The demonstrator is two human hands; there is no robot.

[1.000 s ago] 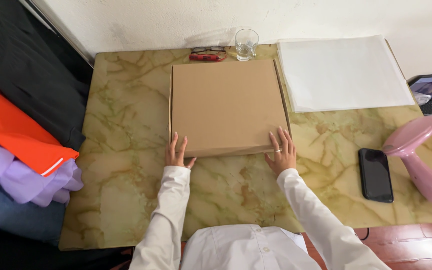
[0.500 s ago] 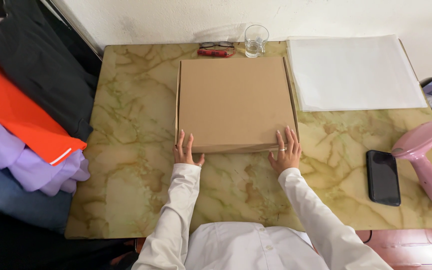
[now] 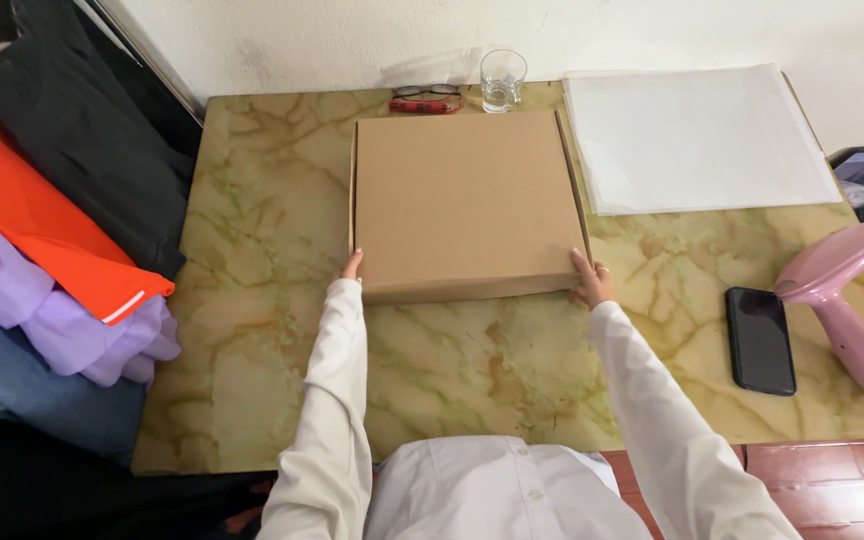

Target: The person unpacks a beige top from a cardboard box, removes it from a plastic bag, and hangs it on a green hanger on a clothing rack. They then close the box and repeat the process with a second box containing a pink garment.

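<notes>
Both hands, left (image 3: 350, 267) and right (image 3: 590, 281), flatly clasp the near corners of the flat cardboard box (image 3: 464, 200) lying squarely between them.

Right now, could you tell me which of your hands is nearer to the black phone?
Right. The right hand grips the cardboard box's near right corner, toward the phone; the left hand holds the opposite corner.

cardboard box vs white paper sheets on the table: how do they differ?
The cardboard box is brown and has visible height; the white paper sheets lie thin and flat. The box sits mid-table, the sheets at the far right corner. The left hand and right hand touch the box's near corners; nothing touches the sheets. Both are roughly square and rest on the marble-look table.
</notes>
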